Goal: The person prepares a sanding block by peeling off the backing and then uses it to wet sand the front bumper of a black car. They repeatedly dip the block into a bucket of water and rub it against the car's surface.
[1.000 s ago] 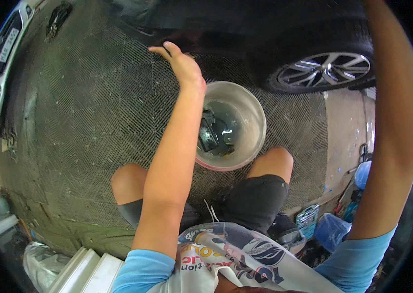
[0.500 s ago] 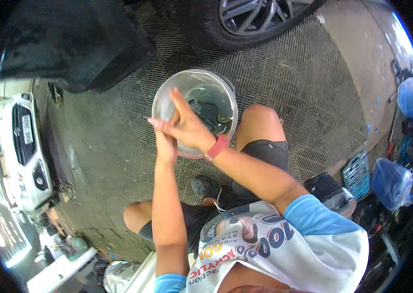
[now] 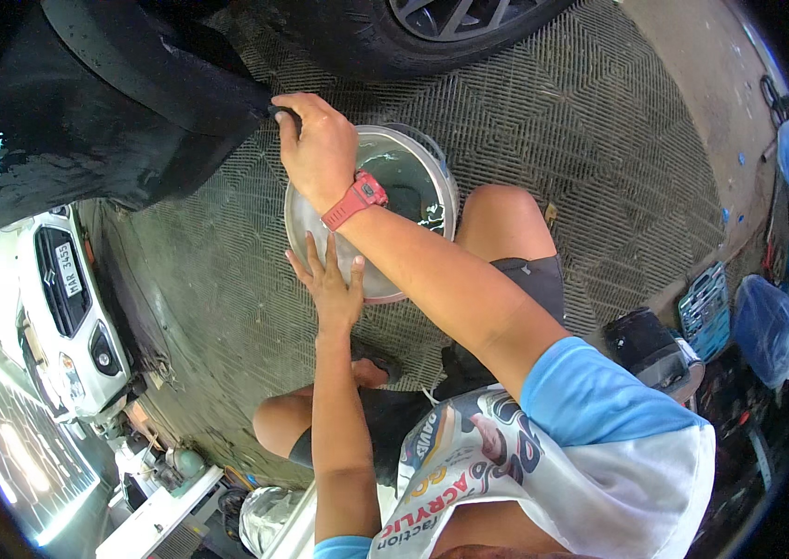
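Observation:
A white bucket [image 3: 445, 177] with water in it stands on the floor between my knees. My right hand [image 3: 320, 154], with a red watch [image 3: 357, 198] on the wrist, reaches over the bucket's far left side. Its thumb and fingers pinch the tip of a black car bumper [image 3: 124, 102], wet in places. Below it, my left hand [image 3: 331, 287] is open, fingers spread, at the near left rim of the bucket; whether it touches the rim I cannot tell. Part of the water is hidden behind my right hand and wrist.
A car wheel [image 3: 445, 23] is just beyond the bucket on ridged flooring [image 3: 590, 140]. On the left stands a white car [image 3: 68, 298]. At the right lie a blue tool tray [image 3: 704, 312], a plastic-wrapped blue bundle [image 3: 769, 331] and a black case [image 3: 646, 345].
My hands were together above the bucket and have come apart. The right has moved up and left onto the bumper tip; the left has opened beside the rim. The view has shifted slightly.

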Demonstrator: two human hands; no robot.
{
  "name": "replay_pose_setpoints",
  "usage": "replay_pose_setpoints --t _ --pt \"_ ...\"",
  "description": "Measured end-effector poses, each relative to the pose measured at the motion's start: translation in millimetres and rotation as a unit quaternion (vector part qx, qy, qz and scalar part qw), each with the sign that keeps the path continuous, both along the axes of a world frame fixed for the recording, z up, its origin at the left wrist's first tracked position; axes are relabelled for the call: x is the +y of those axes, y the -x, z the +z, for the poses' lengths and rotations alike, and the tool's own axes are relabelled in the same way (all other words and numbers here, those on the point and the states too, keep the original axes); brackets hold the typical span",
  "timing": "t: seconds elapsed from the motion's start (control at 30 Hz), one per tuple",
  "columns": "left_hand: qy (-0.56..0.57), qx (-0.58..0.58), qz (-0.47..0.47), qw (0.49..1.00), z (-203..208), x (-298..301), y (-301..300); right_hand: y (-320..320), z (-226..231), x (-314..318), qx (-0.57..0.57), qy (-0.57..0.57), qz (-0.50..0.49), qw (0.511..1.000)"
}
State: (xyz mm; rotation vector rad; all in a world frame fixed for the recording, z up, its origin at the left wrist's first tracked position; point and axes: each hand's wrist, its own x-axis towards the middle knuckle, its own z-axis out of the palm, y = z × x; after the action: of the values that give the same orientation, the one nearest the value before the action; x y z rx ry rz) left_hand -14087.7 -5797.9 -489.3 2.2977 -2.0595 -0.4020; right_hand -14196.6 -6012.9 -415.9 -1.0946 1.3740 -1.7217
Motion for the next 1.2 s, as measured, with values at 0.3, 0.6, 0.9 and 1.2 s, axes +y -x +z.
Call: replay_pose_setpoints --t 0.3,0.6,0.9,1.2 --pt "0.037 0.008 -0.048 0.998 -4 2 -10 -13 4 -13 0.097 0.038 -0.043 0.994" --pt "0.074 0.029 -0.08 0.994 -10 4 -15 -20 2 -15 0.213 0.082 -0.058 0.972" --pt "0.071 0.141 -0.086 0.984 50 -31 -37 -5 -8 -5 0.307 0.05 -0.041 0.95" --pt "0.02 0.135 -0.08 0.987 -6 -83 -122 -25 -183 31 0.472 -0.206 0.475 0.714"
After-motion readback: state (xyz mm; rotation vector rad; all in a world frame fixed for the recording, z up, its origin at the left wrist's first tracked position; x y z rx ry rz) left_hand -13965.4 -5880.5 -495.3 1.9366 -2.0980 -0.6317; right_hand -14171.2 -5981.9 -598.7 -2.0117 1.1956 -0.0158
